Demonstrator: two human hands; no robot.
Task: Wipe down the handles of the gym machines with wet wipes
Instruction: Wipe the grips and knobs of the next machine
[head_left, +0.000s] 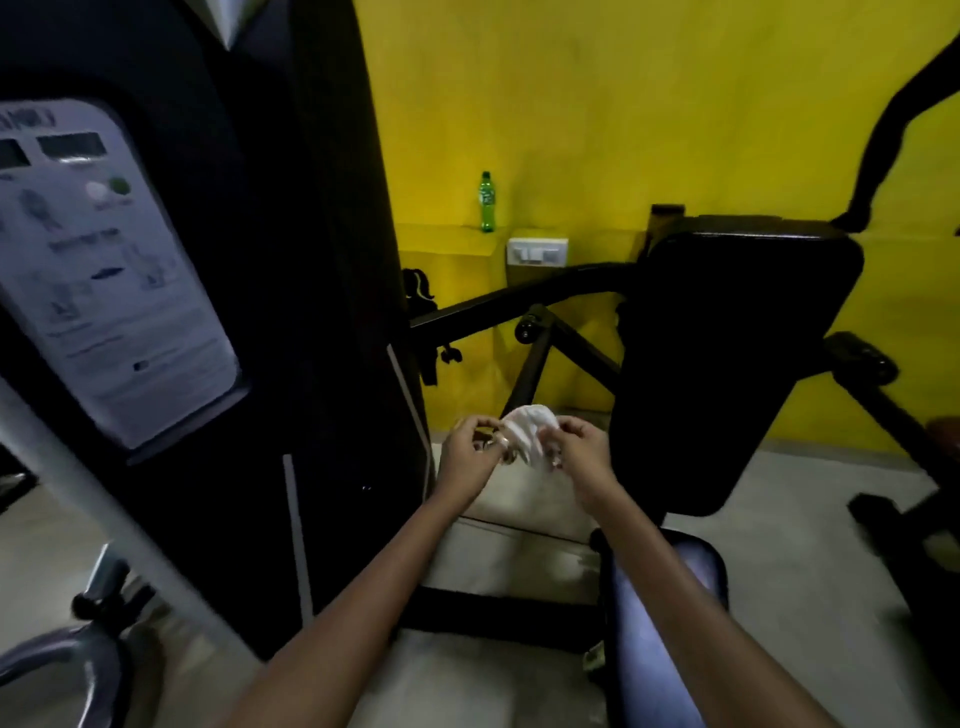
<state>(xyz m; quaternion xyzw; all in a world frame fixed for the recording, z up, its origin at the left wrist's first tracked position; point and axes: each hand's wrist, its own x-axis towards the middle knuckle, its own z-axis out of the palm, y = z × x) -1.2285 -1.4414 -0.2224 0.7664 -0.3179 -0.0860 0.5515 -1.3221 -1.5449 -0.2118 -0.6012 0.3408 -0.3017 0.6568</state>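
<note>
Head view, the only one: two bare arms reach out in front of the person, and both hands meet in the middle. The left hand (470, 449) and the right hand (574, 447) each pinch a side of a crumpled white wet wipe (524, 428). The fingers of both hands are curled in on the cloth, and the wipe bunches up between them. It looks like the person is opening it out or folding it to get it ready.

No handle is being wiped yet. Just past the hands stands a black metal gym frame (535, 364). One thin black bar of it runs up and away from right behind the wipe, leaning a little to the right, to a small round black knob (527, 328). A longer black curved bar (519, 296) runs left to right above that. The wipe is nearly touching the thin bar, so I think the next move is a short push forward. Both hands are about as near to it as each other.

To the right is a big black padded back rest (727, 364). To the left is a tall black machine cover with a pale sticker of pictures (109, 270). A green plastic bottle (487, 202) stands on a ledge of the yellow wall (623, 104), next to a white switch plate (536, 252).
</note>
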